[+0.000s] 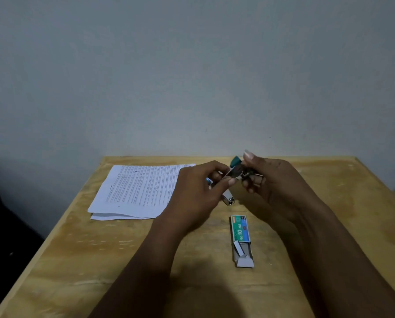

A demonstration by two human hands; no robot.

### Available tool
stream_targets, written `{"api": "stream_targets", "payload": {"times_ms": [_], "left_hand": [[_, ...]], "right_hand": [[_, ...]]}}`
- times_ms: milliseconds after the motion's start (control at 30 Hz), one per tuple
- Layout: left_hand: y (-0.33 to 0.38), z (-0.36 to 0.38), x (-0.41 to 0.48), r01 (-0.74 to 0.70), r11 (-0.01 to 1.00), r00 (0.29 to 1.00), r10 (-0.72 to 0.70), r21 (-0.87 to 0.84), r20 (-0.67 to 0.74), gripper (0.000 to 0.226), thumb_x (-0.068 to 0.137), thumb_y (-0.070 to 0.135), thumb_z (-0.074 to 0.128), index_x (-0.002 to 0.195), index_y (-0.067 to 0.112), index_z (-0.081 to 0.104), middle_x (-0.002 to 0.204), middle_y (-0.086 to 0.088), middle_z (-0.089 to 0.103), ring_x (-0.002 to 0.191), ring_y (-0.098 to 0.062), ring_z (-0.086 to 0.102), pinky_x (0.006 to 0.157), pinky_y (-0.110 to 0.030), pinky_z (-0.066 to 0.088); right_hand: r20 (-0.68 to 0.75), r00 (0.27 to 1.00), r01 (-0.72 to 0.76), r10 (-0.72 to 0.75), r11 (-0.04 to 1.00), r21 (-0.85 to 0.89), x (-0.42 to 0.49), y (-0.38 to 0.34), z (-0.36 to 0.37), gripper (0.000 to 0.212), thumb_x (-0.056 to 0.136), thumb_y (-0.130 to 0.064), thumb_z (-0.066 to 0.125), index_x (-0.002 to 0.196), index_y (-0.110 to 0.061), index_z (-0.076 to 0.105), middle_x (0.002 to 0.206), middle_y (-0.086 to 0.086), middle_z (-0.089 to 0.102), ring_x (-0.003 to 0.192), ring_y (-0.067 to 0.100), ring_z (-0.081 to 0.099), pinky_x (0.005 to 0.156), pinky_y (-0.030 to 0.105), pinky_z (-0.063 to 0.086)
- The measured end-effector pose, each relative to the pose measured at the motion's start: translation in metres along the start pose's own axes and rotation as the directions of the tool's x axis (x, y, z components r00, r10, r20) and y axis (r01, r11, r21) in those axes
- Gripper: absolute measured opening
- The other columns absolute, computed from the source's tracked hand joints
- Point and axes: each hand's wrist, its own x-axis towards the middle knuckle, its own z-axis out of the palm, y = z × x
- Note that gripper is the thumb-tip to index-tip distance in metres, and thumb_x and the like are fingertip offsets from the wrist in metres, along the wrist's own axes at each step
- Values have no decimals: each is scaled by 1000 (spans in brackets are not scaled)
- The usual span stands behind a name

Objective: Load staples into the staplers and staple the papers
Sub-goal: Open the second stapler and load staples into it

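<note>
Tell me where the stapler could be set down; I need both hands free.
Bare wooden table lies near the stack of printed papers, and right of the green staple box. Between papers and box, both hands crowd it.

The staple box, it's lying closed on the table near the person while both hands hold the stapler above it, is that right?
Not quite. The head view shows the staple box lying open, its near end flap undone. The rest stands: it lies on the table, and the left hand and right hand hold the stapler.
</note>
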Motion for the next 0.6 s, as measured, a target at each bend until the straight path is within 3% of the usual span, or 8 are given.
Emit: {"api": "stream_targets", "payload": {"times_ms": [67, 133, 233, 333, 433, 533, 600], "left_hand": [[-3, -5, -2, 40, 998, 999, -40, -56, -3, 16, 91, 30, 75, 107, 31, 75, 84, 14, 71, 85, 10, 63, 64, 1, 43], [-5, -9, -4, 61, 997, 998, -60, -52, 10, 15, 90, 34, 76, 105, 33, 75, 83, 15, 71, 87, 3, 66, 66, -2, 42], [-9, -14, -5, 82, 995, 997, -81, -62, 14, 10, 88, 39, 76, 97, 34, 75, 87, 17, 71, 90, -2, 65, 74, -14, 42], [-10, -15, -5, 89, 994, 996, -88, -56, 11, 5, 89, 39, 75, 91, 35, 72, 84, 13, 68, 82, -1, 62, 66, -9, 42], [-5, -13, -5, 54, 989, 998, -58, -138, -25, 5, 94, 32, 71, 96, 28, 72, 81, 9, 66, 76, 2, 61, 60, -7, 46], [-5, -22, 2, 44, 930, 969, -129, -366, -211, 4, 97, 27, 67, 94, 26, 69, 76, 11, 65, 66, 2, 60, 59, -11, 49], [-9, -30, 6, 56, 902, 939, -192, -427, -284, 5, 97, 30, 67, 96, 26, 69, 75, 15, 70, 65, 0, 64, 64, -14, 52]], "right_hand": [[41, 997, 67, -65, 996, -53, -2, 0, 5, 17, 88, -25, 71, 92, -11, 80, 83, 13, 72, 73, 17, 62, 67, 28, 53], [33, 992, 125, -122, 985, -116, -3, 2, 9, 12, 88, -17, 70, 93, -11, 79, 82, 12, 74, 68, 15, 63, 64, 22, 55], [55, 985, 171, -163, 963, -208, -2, 6, 11, 12, 90, -17, 70, 95, -11, 78, 81, 10, 76, 67, 12, 67, 65, 20, 56], [68, 980, 200, -189, 947, -249, -1, 8, 15, 11, 90, -17, 69, 94, -12, 78, 82, 8, 76, 68, 9, 67, 64, 18, 55], [45, 974, 225, -220, 956, -186, 0, 8, 16, 12, 90, -15, 68, 95, -8, 77, 84, 11, 76, 70, 15, 68, 69, 24, 58], [-70, 981, 180, -180, 984, -10, 2, 5, 7, 18, 85, -18, 71, 97, -6, 77, 82, 15, 74, 73, 20, 67, 79, 32, 59], [-117, 985, 143, -128, 981, 134, 3, 4, 3, 25, 77, -21, 73, 96, -6, 77, 82, 15, 74, 76, 23, 68, 83, 35, 60]]}}
